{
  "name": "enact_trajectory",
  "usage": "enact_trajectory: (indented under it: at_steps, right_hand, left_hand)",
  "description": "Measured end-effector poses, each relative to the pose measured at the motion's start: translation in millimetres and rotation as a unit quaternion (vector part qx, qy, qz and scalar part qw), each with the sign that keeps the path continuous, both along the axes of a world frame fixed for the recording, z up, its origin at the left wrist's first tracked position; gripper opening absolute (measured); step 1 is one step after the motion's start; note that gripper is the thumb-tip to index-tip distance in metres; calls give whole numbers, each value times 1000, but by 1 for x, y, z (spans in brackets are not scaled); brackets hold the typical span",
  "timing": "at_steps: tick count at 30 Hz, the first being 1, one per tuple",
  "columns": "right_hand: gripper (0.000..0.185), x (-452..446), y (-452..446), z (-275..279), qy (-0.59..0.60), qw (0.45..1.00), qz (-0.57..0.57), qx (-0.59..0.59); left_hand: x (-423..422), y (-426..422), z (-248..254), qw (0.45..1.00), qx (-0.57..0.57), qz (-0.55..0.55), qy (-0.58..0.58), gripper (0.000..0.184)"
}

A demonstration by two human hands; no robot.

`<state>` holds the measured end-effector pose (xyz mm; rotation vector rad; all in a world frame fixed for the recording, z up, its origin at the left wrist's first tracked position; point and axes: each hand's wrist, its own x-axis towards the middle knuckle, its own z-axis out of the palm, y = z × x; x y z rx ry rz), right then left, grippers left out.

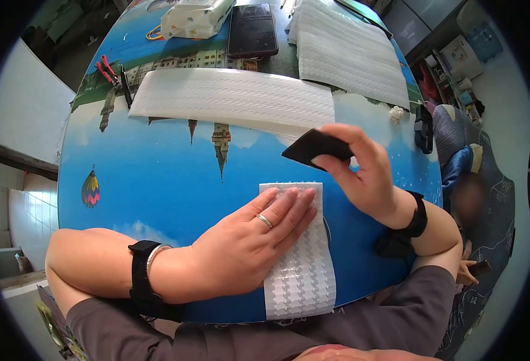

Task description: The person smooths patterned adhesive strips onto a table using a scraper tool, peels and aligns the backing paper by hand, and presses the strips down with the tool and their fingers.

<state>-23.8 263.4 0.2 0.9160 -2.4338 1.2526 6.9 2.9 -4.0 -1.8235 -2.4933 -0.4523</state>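
My left hand [247, 237] lies with its fingers stretched out on a white patterned strip [301, 283] near the table's front edge. Small raised shapes run in rows along the strip. Up and to the right of it, my right hand [361, 171] pinches a flat black card [316, 147] between thumb and fingers, held above the table. Beyond the card, a long white sheet [229, 96] with similar rows lies across the table.
A stack of white sheets [349, 54], a phone [252, 30] and a packet of wipes [195, 18] are at the back. Red-handled pliers [105, 71] and a black pen [125, 86] lie left. A black device [423, 129] sits right. Another person [468, 198] is beyond the right edge.
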Motion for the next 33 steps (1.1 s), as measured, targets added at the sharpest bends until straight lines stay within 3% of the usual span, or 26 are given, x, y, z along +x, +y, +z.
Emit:
enact_trajectory:
  at_steps: [1, 3, 5, 8, 11, 16, 19, 25, 29, 33]
  right_hand:
    - [43, 0, -1, 1, -9, 999, -10, -41]
    - [46, -1, -2, 6, 46, 998, 48, 15]
    - [52, -1, -2, 8, 23, 991, 102, 87]
    - [48, -3, -4, 6, 39, 991, 57, 112]
    - [46, -4, -7, 8, 92, 995, 11, 40]
    - [53, -2, -9, 4, 109, 982, 56, 146]
    - [56, -3, -10, -2, 125, 987, -4, 103]
    - [54, -1, -11, 2, 121, 980, 59, 144]
    - [54, 0, -13, 5, 149, 985, -11, 86]
    - [55, 2, -14, 5, 141, 975, 69, 156]
  left_hand:
    - [0, 0, -1, 1000, 0, -1, 5, 64]
    - [0, -1, -2, 1000, 6, 2, -2, 64]
    - [0, -2, -2, 1000, 4, 3, -6, 64]
    - [0, -1, -2, 1000, -1, 1, -7, 65]
    - [0, -1, -4, 1000, 7, 0, -8, 66]
    - [-1, 1, -3, 1000, 14, -5, -7, 69]
    - [-3, 0, -5, 1000, 14, -16, -12, 70]
    - [-2, 0, -7, 999, 38, -10, -31, 68]
    - [-3, 1, -9, 999, 37, -16, -29, 68]
    - [-2, 1, -8, 998, 53, -13, -33, 67]
